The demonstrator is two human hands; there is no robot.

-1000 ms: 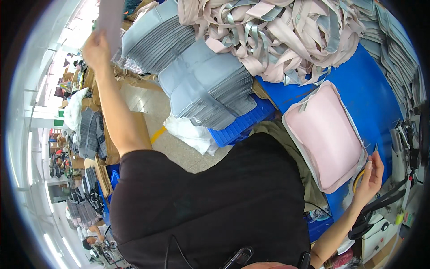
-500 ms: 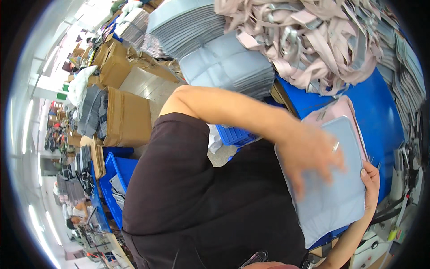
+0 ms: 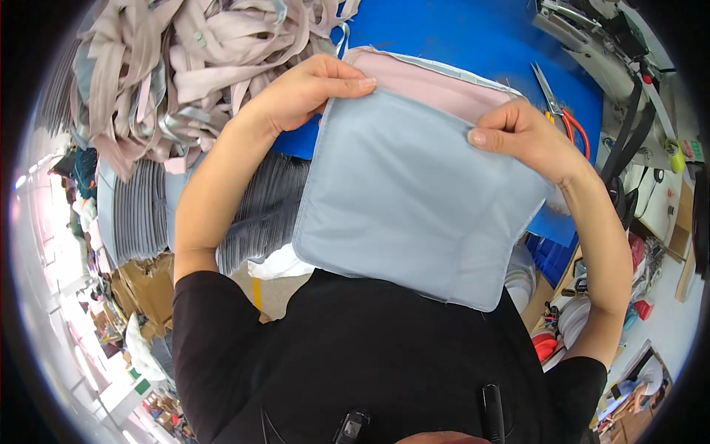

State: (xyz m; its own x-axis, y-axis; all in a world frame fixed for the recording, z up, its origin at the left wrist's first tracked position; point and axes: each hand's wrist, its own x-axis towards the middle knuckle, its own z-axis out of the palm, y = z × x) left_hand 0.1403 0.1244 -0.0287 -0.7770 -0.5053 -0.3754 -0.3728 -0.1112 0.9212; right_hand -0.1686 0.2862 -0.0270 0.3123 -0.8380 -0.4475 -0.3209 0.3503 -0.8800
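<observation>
One grey-blue panel (image 3: pixel 414 200) is spreading across the middle of the view, with the left hand (image 3: pixel 310 92) pinching its upper edge near the left corner, thumb on top. The right hand (image 3: pixel 525 133) is pinching the same edge farther right, its fingers also closing narrowly on the fabric. The panel is covering most of a pink padded piece (image 3: pixel 429 81) with a pale border, so only that piece's far strip is showing beyond the hands. Both are lying over the near part of a blue bench (image 3: pixel 444 29). The panel's lower edge is reaching in front of the person's black shirt (image 3: pixel 399 355); whether it is touching the cloth, I cannot tell.

Just beyond the right hand, scissors (image 3: pixel 546 85) with red handles are resting on the bench, the wrist and forearm coming close to the handles. To the left, a heap of pink and grey straps (image 3: pixel 200 66) is crowding the bench and ending close to the left forearm. Below the heap, stacks of grey panels (image 3: pixel 266 200) are standing partly behind that forearm, which is hiding some of their edges. A white cloth or bag (image 3: pixel 281 263) is peeking out under the panel's lower left corner. At upper right, a pale machine (image 3: pixel 592 44) with dark straps (image 3: pixel 636 133) is bordering the bench.
</observation>
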